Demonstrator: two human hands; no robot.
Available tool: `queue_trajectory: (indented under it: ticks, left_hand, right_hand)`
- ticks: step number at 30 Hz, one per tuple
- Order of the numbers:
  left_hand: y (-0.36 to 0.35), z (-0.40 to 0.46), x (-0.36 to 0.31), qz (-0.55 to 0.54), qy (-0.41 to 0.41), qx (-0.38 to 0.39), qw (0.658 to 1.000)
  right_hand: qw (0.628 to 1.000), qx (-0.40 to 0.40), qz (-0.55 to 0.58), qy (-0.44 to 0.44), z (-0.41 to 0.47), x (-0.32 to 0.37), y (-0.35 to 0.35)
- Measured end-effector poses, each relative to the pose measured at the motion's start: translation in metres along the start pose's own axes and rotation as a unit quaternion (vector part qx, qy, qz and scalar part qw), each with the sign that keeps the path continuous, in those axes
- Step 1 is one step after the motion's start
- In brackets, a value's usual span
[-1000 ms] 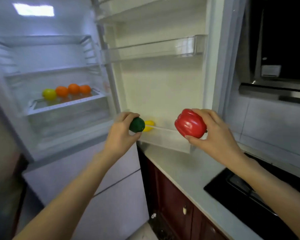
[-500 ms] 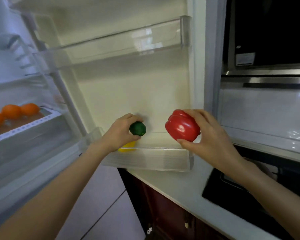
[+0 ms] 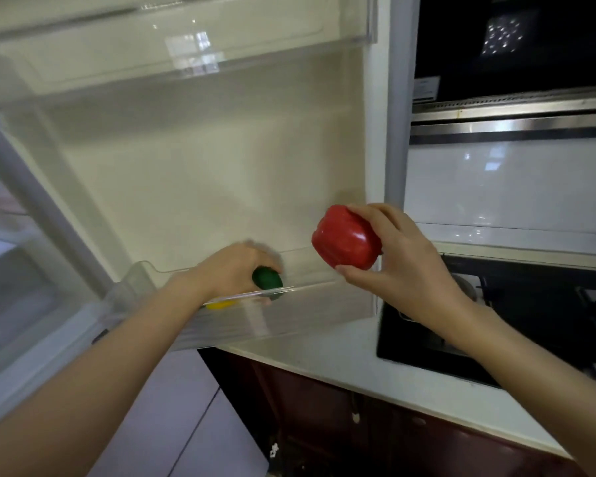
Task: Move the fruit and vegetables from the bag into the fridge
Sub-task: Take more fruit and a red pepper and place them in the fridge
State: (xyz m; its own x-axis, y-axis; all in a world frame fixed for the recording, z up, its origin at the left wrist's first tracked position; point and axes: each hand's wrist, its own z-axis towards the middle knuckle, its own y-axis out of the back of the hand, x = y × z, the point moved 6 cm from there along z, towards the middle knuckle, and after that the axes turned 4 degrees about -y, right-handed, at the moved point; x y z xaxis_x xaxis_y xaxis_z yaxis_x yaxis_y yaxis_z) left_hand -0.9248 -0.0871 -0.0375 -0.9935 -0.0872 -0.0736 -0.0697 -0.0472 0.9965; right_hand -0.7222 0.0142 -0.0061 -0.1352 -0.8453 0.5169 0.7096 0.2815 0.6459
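My left hand [image 3: 233,270] grips a small dark green fruit [image 3: 267,279] and holds it down inside the clear lower door bin [image 3: 310,304] of the open fridge door. A yellow fruit [image 3: 221,305] lies in the same bin, just left of the green one and partly hidden by my wrist. My right hand [image 3: 403,259] holds a glossy red bell pepper [image 3: 346,237] in the air above the right end of that bin. The bag is out of sight.
A second clear door bin [image 3: 186,53] runs across the door above. A white countertop [image 3: 375,370] with a black hob [image 3: 496,321] lies to the right, dark red cabinets below. A black range hood [image 3: 516,56] hangs at top right.
The view has swung right and closer to the door, so the inner shelf with the oranges is out of frame. My left hand has lowered the green fruit into the door bin.
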Motion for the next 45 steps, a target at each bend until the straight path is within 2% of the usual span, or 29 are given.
queue_trajectory:
  ticks: [3, 7, 12, 17, 20, 24, 32, 38, 45]
  left_hand:
    - [0.002, 0.000, 0.003, 0.029, 0.012, 0.009, 0.999]
    - [0.013, -0.004, 0.014, -0.004, 0.059, 0.003, 0.998]
    - [0.042, -0.031, 0.014, -0.008, 0.093, -0.095, 0.991]
    - [0.073, -0.089, 0.015, 0.041, 0.160, -0.190, 0.968]
    - [0.091, -0.143, 0.016, 0.074, 0.226, -0.251, 0.938]
    - [0.111, -0.226, 0.013, 0.138, 0.325, -0.344, 0.870]
    - [0.127, -0.371, 0.012, 0.216, 0.505, -0.375, 0.746]
    - [0.120, -0.431, 0.022, 0.221, 0.565, -0.364, 0.706]
    - [0.111, -0.457, 0.069, 0.228, 0.593, -0.350, 0.688]
  right_hand:
    - [1.000, -0.005, -0.012, -0.013, 0.000, 0.000, 0.000]
    - [1.000, -0.004, -0.023, -0.011, 0.003, 0.007, -0.001]
    - [1.000, 0.015, -0.008, 0.026, 0.021, 0.023, -0.006]
    - [0.994, 0.047, 0.026, 0.094, 0.051, 0.060, -0.026]
    - [0.987, 0.067, 0.041, 0.142, 0.064, 0.097, -0.050]
    - [0.967, 0.111, 0.070, 0.219, 0.065, 0.162, -0.092]
    - [0.917, 0.167, 0.177, 0.316, 0.056, 0.313, -0.153]
    - [0.902, 0.181, 0.174, 0.352, 0.052, 0.391, -0.201]
    - [0.888, 0.180, 0.160, 0.393, 0.083, 0.452, -0.265]
